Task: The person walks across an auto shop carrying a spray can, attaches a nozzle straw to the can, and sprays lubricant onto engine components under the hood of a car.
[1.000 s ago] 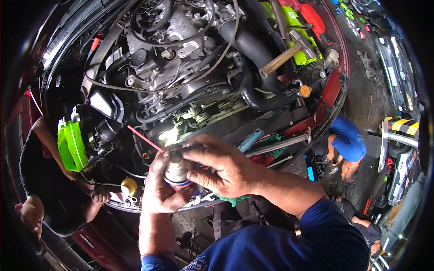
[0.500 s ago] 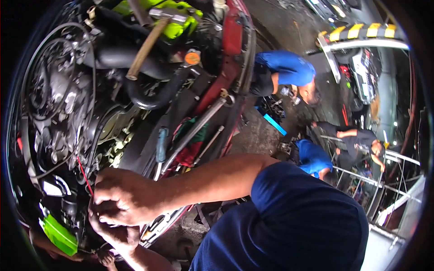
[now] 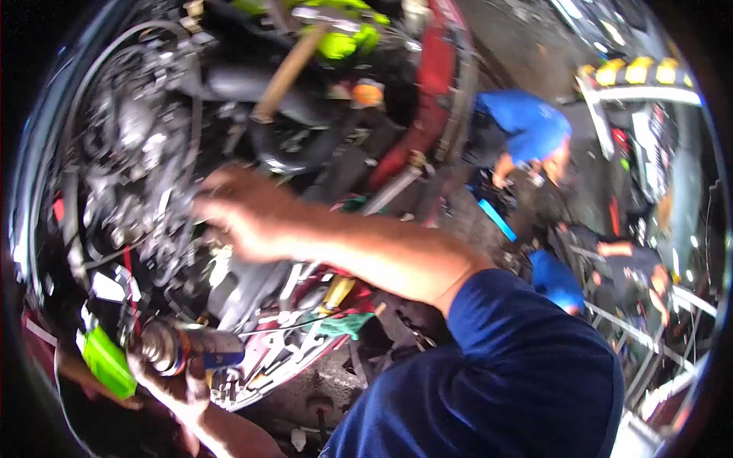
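Note:
A spray can with a dark-blue body and metal top lies tilted in my left hand, whose fingers are closed around it. From near its top a thin red straw points toward the engine parts. Over the engine bay reaches my right hand, smeared by motion; its fingers look apart and I see nothing held. Close to my left hand sits a lime-green piece. A wooden-handled hammer lies across the black hose, farther up the bay.
A red body panel borders the engine bay, with a long wrench against it. Tools and a green cloth lie along the near edge. Co-workers in blue shirts bend over the floor beyond. A yellow-and-black striped bar stands at the right.
My hands have separated. The right one has moved up over the engine, away from the left. The spray can in my left hand now shows, and the whole view has shifted and blurred.

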The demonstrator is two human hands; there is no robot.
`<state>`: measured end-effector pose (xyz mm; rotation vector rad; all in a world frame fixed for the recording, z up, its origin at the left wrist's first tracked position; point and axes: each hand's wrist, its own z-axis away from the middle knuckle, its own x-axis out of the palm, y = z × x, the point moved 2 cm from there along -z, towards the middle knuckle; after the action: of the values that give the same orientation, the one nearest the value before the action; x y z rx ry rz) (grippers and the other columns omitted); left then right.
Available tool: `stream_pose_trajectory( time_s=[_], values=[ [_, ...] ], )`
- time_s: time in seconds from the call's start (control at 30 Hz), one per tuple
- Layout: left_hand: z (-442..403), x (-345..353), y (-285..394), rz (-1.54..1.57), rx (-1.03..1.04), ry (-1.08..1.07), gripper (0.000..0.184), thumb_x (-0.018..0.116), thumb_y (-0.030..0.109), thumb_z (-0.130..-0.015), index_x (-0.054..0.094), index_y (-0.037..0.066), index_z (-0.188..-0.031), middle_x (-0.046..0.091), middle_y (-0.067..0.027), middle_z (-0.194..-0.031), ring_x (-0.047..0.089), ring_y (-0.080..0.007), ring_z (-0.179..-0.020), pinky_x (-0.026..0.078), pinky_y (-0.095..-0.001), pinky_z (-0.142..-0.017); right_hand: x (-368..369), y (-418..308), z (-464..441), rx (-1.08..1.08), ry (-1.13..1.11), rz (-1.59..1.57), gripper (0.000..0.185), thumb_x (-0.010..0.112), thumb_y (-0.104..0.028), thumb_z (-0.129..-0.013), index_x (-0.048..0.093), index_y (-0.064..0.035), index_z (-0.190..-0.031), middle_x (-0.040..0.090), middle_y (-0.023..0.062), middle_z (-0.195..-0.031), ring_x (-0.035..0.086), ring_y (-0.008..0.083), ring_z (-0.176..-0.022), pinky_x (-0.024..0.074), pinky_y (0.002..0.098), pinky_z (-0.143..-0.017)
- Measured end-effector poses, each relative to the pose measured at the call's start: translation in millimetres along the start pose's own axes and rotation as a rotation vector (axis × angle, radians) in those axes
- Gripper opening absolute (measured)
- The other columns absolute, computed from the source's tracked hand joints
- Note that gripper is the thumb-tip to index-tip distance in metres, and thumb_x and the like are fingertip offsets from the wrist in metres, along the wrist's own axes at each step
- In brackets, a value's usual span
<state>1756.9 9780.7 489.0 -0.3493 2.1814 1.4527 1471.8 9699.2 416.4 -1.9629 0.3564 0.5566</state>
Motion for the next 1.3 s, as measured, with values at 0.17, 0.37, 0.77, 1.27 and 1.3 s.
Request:
stream_pose_trajectory(
  time_s=[0.17, 0.37, 0.77, 1.27, 1.3],
  values=[
    [-30.3, 1.7, 1.5, 0.22, 0.051, -0.068, 0.084, 0.082, 0.025, -0.08, 0.034, 0.015, -0.148, 0.046, -0.017, -0.141, 0.053, -0.0316, -0.124, 0.045, -0.0452, -0.103, 25.6, 74.0, -17.4, -0.07, -0.131, 0.284, 0.056, 0.076, -0.034, -0.082, 0.06, -0.0121, -0.131, 0.056, 0.0109, -0.127, 0.056, 0.0327, -0.116, 0.0491, 0.0417, -0.099],
    [-76.6, 34.4, -1.2, 0.264, 0.238, -0.186, 0.075, 0.081, 0.012, -0.072, 0.045, 0.019, -0.138, 0.05, -0.0281, -0.132, 0.061, -0.0357, -0.107, 0.054, -0.0466, -0.085, 30.3, 99.4, -43.7, -0.028, -0.184, 0.247, 0.032, 0.073, -0.035, -0.085, 0.071, -0.0111, -0.107, 0.066, 0.0063, -0.104, 0.066, 0.0287, -0.096, 0.0553, 0.0402, -0.08],
    [-103.9, 68.2, -57.5, 0.196, 0.341, -0.472, 0.076, 0.083, 0.004, -0.062, 0.052, 0.014, -0.13, 0.057, -0.0248, -0.124, 0.062, -0.038, -0.11, 0.05, -0.0433, -0.091, 30.9, 123.9, -59.7, 0.097, -0.099, -0.086, 0.04, 0.082, -0.033, -0.079, 0.072, -0.003, -0.104, 0.073, 0.014, -0.099, 0.072, 0.0253, -0.093, 0.0548, 0.0343, -0.084],
    [-109.5, 90.7, -112.4, 0.15, 0.208, -0.777, 0.076, 0.082, -0.004, -0.06, 0.054, 0.008, -0.13, 0.059, -0.0191, -0.124, 0.061, -0.0362, -0.114, 0.05, -0.0426, -0.093, 36.6, 129.7, -56.9, 0.28, -0.198, -0.204, 0.04, 0.078, -0.035, -0.082, 0.07, -0.0057, -0.108, 0.072, 0.0153, -0.101, 0.07, 0.0304, -0.095, 0.0548, 0.0393, -0.084],
    [-107.1, 97.7, -120.7, 0.155, 0.203, -0.775, 0.076, 0.082, -0.004, -0.06, 0.054, 0.008, -0.13, 0.059, -0.0191, -0.124, 0.061, -0.0362, -0.114, 0.05, -0.0426, -0.093, 38.9, 131.0, -56.4, 0.248, -0.174, -0.205, 0.038, 0.079, -0.031, -0.083, 0.069, -0.0032, -0.106, 0.072, 0.0142, -0.1, 0.07, 0.0253, -0.092, 0.0543, 0.0356, -0.083]
  ],
)
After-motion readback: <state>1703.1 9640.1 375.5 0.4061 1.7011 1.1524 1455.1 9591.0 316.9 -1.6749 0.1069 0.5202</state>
